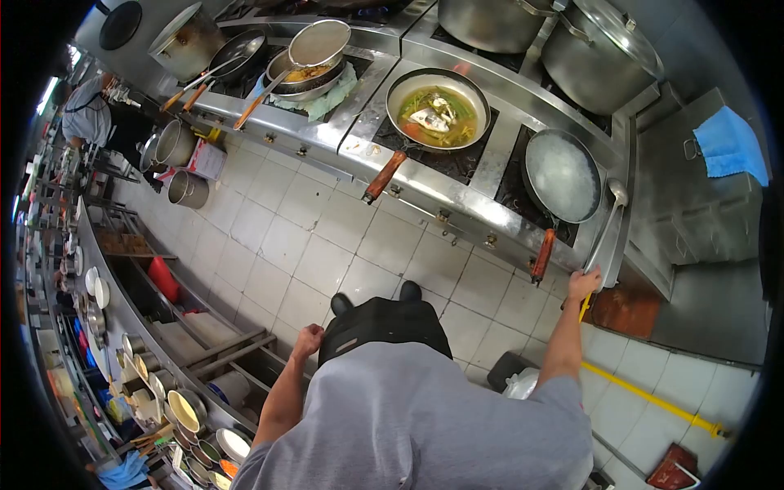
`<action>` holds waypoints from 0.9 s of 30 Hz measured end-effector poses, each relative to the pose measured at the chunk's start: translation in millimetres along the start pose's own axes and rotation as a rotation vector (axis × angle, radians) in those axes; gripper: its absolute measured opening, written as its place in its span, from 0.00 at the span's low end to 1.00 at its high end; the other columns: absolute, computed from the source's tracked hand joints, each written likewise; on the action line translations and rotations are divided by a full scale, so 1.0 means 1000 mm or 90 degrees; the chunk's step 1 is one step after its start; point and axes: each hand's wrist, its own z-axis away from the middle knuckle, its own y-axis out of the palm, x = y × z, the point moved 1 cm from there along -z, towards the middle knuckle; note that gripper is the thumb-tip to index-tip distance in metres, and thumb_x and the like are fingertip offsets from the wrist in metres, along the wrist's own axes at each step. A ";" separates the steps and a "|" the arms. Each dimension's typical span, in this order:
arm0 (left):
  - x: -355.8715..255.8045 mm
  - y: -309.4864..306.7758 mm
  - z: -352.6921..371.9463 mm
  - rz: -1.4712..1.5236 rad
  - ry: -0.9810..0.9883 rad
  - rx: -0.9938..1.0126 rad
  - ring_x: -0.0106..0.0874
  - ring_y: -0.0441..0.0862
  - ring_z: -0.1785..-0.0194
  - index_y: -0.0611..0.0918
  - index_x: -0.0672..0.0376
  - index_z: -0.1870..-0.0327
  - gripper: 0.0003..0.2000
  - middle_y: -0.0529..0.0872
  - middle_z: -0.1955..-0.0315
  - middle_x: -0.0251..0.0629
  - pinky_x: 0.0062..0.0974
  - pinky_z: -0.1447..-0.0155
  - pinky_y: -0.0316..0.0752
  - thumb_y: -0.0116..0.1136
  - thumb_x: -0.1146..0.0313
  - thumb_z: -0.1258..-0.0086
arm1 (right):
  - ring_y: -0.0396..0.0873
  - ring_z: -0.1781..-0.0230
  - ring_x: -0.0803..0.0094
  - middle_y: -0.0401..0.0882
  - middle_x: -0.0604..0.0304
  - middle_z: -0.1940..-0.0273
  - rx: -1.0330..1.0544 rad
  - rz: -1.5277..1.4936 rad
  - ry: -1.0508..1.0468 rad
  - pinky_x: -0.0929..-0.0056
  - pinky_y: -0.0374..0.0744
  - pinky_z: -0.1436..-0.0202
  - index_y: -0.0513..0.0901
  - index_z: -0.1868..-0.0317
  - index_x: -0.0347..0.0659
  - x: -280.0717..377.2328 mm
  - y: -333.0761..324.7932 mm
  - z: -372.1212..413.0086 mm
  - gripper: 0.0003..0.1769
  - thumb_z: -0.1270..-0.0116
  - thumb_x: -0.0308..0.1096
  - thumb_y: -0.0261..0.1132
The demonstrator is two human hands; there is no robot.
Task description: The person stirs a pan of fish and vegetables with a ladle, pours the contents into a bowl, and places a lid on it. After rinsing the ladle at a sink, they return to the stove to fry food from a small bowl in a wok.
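Note:
My right hand (583, 286) is closed at the lower end of a long metal ladle's handle, at the stove's right front corner. The ladle's bowl (617, 193) lies on the steel edge beside a pan of cloudy, whitish liquid (562, 175). That pan's wooden handle (542, 256) points toward me, just left of my right hand. Another pan (482, 122) holds a piece of fish (433, 117) with greens in yellowish broth. My left hand (309, 340) hangs by my side with its fingers curled and nothing visible in them.
Large steel pots (600, 61) stand on the back burners. A strainer (319, 43) rests over a pan at the left. A yellow pipe (645, 395) runs low at the right. Crowded shelving (151, 294) lines the left, and another person (88, 113) stands at the far left.

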 end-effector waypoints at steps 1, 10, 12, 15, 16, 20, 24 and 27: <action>0.001 0.003 0.004 -0.004 0.002 -0.005 0.33 0.83 0.62 0.81 0.66 0.59 0.13 0.86 0.68 0.45 0.30 0.55 0.76 0.54 0.65 0.36 | 0.71 0.47 0.43 0.69 0.39 0.50 -0.077 -0.037 -0.050 0.53 0.70 0.43 0.65 0.38 0.37 0.013 -0.008 0.009 0.31 0.45 0.23 0.60; 0.057 0.022 -0.003 -0.009 -0.056 0.028 0.34 0.83 0.60 0.82 0.66 0.59 0.14 0.86 0.67 0.46 0.31 0.54 0.76 0.55 0.64 0.38 | 0.76 0.52 0.55 0.78 0.44 0.56 0.607 -0.189 -0.066 0.62 0.73 0.47 0.78 0.55 0.33 0.103 0.038 0.282 0.14 0.43 0.25 0.56; 0.052 0.015 -0.004 0.020 -0.045 0.025 0.34 0.83 0.61 0.82 0.66 0.59 0.13 0.86 0.67 0.46 0.30 0.54 0.76 0.55 0.65 0.38 | 0.79 0.59 0.49 0.81 0.44 0.63 0.743 -0.278 -0.370 0.61 0.77 0.53 0.79 0.54 0.35 0.087 0.082 0.381 0.15 0.41 0.29 0.56; 0.052 -0.001 -0.002 0.080 -0.032 0.010 0.35 0.83 0.62 0.82 0.66 0.59 0.13 0.86 0.67 0.46 0.30 0.55 0.76 0.56 0.65 0.38 | 0.82 0.65 0.62 0.84 0.52 0.68 0.896 -0.319 0.032 0.66 0.79 0.58 0.82 0.61 0.34 0.106 0.068 0.403 0.12 0.43 0.32 0.62; 0.056 -0.008 -0.001 0.101 -0.026 0.004 0.35 0.83 0.62 0.82 0.66 0.59 0.13 0.86 0.67 0.46 0.30 0.55 0.76 0.56 0.65 0.38 | 0.82 0.67 0.64 0.84 0.53 0.69 0.896 -0.247 0.097 0.67 0.79 0.60 0.83 0.63 0.35 0.112 0.059 0.395 0.11 0.44 0.32 0.62; 0.098 -0.026 -0.006 0.118 -0.018 -0.009 0.35 0.83 0.62 0.82 0.66 0.59 0.14 0.86 0.67 0.46 0.30 0.55 0.77 0.58 0.64 0.40 | 0.80 0.74 0.68 0.81 0.56 0.74 0.846 -0.150 -0.003 0.68 0.78 0.74 0.82 0.68 0.38 0.096 0.071 0.366 0.07 0.45 0.31 0.62; 0.167 -0.046 -0.012 0.078 -0.065 -0.012 0.34 0.83 0.62 0.82 0.66 0.59 0.14 0.86 0.68 0.45 0.30 0.55 0.77 0.59 0.65 0.42 | 0.79 0.74 0.71 0.79 0.58 0.72 0.797 -0.162 0.122 0.71 0.76 0.79 0.79 0.58 0.40 0.138 0.055 0.348 0.11 0.42 0.29 0.57; 0.182 -0.073 0.008 0.079 -0.096 -0.008 0.33 0.83 0.65 0.83 0.66 0.59 0.15 0.86 0.70 0.44 0.29 0.58 0.77 0.60 0.65 0.44 | 0.79 0.72 0.71 0.78 0.60 0.72 0.821 -0.227 0.142 0.70 0.78 0.75 0.78 0.58 0.39 0.173 0.046 0.372 0.12 0.42 0.30 0.55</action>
